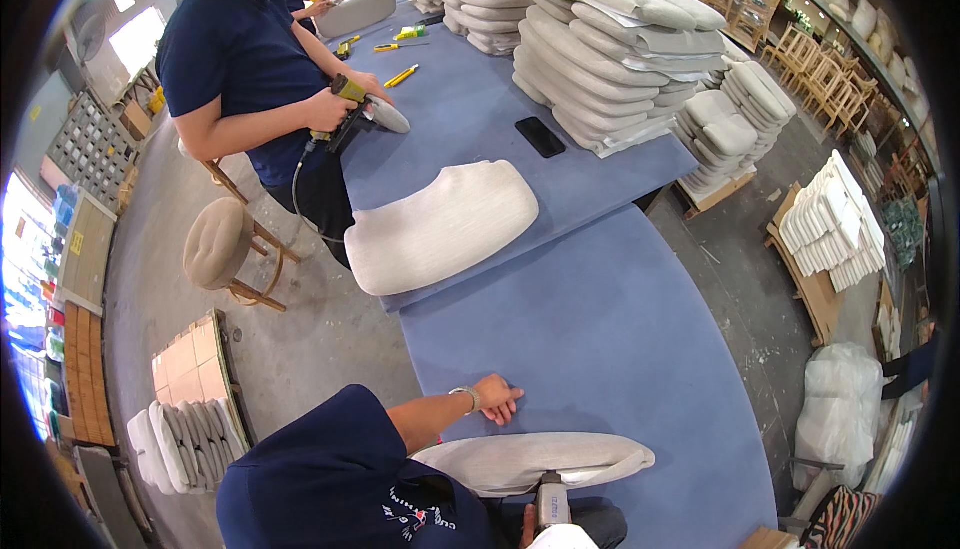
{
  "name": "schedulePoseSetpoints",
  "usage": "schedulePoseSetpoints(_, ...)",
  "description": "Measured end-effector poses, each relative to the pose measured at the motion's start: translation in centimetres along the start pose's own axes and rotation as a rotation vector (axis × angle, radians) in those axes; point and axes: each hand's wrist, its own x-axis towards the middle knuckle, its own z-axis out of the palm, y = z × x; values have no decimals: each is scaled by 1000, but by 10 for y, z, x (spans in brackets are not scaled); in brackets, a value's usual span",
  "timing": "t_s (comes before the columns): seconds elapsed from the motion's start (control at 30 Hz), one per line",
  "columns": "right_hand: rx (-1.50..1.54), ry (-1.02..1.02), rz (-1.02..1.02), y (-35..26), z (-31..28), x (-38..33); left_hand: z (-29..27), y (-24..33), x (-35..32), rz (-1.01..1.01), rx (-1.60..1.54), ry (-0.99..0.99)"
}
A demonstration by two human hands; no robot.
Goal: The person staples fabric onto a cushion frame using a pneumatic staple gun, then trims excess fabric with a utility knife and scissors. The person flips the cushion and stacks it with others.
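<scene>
Your left hand (497, 400) has loosely bent fingers, a little apart, over the blue table (600, 339). Just nearer you than those fingers is the pale cushion (530, 448). Your right hand (529, 526) is beside the gray tool (551, 504); I can't tell how its fingers close. Far past your left fingers lies a bigger pad (450, 229).

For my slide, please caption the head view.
Left hand beside pale cushion, right hand holding tool at its edge.
</scene>
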Motion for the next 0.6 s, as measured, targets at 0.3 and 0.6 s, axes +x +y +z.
schedulePoseSetpoints(0.3,-291,-29,-94,-21,3,0,-2,3,-6,-7,-10,12)
schedulePoseSetpoints(0.6,-347,-21,-119,-23,2,1,-2,4,-8,4,-8,-1)
